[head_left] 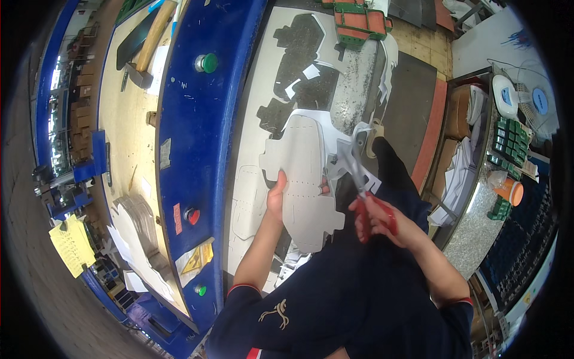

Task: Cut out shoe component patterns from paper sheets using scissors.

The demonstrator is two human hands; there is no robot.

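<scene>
Stacked cutouts (134, 224): left of the perforated card blank (304, 161), probably parked clear.
Left hand (275, 195): grips the blank, thumb above, fingers beneath, I judge for support.
Red-handled scissors (362, 185): right of the blank, pointed outward.
Right hand (385, 221): fingers closed around their handles, likely for control.

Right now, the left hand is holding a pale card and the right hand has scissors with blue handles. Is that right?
Not quite: the handles of the scissors are red, not blue, as the head view shows. The left hand does hold a pale card, and the scissors are in the right hand.
</scene>
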